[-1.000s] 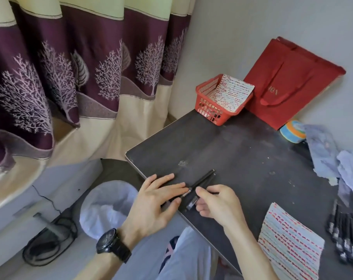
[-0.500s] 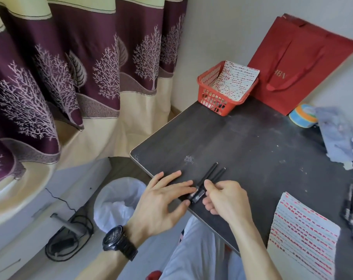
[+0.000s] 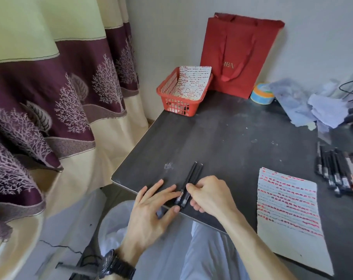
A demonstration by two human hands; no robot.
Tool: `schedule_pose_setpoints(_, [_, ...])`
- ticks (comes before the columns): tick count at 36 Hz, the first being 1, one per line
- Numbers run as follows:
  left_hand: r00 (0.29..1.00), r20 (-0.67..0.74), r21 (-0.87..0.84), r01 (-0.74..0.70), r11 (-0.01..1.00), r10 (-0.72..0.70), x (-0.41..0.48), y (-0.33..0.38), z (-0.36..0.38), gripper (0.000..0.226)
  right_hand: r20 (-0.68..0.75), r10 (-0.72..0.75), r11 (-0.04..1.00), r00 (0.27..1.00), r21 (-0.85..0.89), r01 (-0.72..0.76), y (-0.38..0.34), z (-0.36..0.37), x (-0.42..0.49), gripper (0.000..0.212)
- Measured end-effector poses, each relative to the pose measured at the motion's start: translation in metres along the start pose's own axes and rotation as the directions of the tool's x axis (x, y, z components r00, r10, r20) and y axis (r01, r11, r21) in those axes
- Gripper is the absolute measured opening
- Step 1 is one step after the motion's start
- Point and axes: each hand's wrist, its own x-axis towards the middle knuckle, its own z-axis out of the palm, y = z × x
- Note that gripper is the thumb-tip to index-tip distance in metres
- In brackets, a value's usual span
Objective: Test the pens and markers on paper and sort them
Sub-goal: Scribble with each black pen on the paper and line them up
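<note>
Fingers (image 3: 165, 194): left hand (image 3: 149, 213) straight, right hand (image 3: 210, 196) curled, flanking two slim black pens (image 3: 191, 175); grip unclear.

Two pens (image 3: 191, 181) lie side by side at the worktop's (image 3: 232, 142) near left edge, between your hands: the left hand (image 3: 151, 215) and the right hand (image 3: 210, 196). To their right lies a sheet of paper (image 3: 288, 215), with a pile of pens (image 3: 337, 172) beyond it. At the far left corner stands a basket (image 3: 179, 107), and a paper bag (image 3: 238, 53) behind it.
</note>
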Motion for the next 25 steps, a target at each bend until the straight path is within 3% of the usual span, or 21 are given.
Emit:
schedule_pose_setpoints(6, [0.997, 0.078, 0.02, 0.017, 1.0, -0.018, 0.004, 0.009, -0.012, 0.032, 0.026, -0.038, 0.999, 0.999, -0.008, 0.038, 0.001, -0.003, -0.003, 0.044])
schedule_pose_setpoints(13, [0.988, 0.066, -0.041, 0.142, 0.989, -0.139, 0.007, 0.02, -0.035, 0.04, 0.033, -0.036, 0.983, 0.999, 0.181, 0.03, 0.02, -0.024, -0.031, 0.039])
schedule_pose_setpoints(19, [0.995, 0.1, -0.006, 0.027, 1.0, -0.026, 0.041, 0.059, -0.032, 0.056, -0.269, -0.022, 0.968, 0.963, 0.234, 0.087, 0.095, -0.075, -0.074, 0.024])
schedule_pose_setpoints(25, [0.964, 0.236, 0.022, -0.128, 0.992, 0.119, 0.088, 0.118, 0.012, 0.046, -0.602, 0.048, 0.995, 0.797, 0.101, 0.016, 0.176, -0.131, -0.1, 0.006])
